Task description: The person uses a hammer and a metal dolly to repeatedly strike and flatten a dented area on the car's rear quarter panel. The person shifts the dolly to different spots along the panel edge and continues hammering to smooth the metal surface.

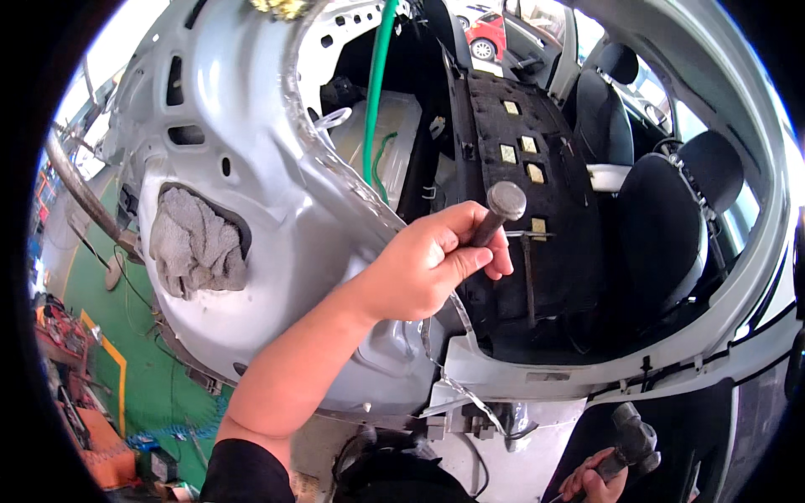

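My left hand (419, 264) is closed around a dark metal bar with a round, domed head (506, 201), held up over the edge of the cut-open grey car body (268, 210). I cannot tell the bar's exact kind. At the lower right, my right hand (597, 479) grips a hammer (631, 438) near its worn metal head, beside the car's side. Beyond my left fingers, a thin-headed hammer (529, 281) lies on the black seat back (495, 109). A grey cloth (194, 243) is bunched in an opening of the body panel.
A green strip (377, 92) rises from the rear opening, whose metal edge is ragged. Dark front seats (658, 226) stand inside the car. An orange box (109, 457) and assorted tools lie on the green floor (101, 277) at left. A bent pipe (84, 193) stands beside the body.
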Motion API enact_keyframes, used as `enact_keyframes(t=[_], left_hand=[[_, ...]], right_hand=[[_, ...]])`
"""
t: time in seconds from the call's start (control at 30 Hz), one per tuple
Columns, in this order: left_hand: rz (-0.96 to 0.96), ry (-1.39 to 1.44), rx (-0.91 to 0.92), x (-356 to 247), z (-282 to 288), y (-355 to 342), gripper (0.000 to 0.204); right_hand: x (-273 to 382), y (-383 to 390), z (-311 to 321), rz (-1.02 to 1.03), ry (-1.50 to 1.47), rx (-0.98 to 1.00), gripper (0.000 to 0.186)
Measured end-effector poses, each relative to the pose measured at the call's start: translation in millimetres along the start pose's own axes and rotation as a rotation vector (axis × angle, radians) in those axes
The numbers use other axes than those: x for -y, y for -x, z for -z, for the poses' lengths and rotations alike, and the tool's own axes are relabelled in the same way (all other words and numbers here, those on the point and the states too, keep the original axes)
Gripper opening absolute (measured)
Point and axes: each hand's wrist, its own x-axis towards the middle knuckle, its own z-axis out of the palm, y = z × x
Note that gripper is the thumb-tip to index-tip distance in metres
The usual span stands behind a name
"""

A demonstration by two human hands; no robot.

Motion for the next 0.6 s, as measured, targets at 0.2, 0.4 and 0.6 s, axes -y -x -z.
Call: enact_keyframes(t=[0.2,0.4,0.6], left_hand=[[0.019,0.026,-0.019,3.6,2.0,1.7,0.026],[-0.084,0.14,0.003,17.1,4.3,0.4,0.025],[-0.1,0.1,-0.021,15.4,3.8,5.0,0.021]], right_hand=[[110.5,-23.9,-34.8,0.023,-0.119,0.365,0.053],[201.2,-54.5,-85.9,0.248,0.7,0.454,0.043],[243.7,-72.3,-141.7,0.534,0.923,0.417,0.063]])
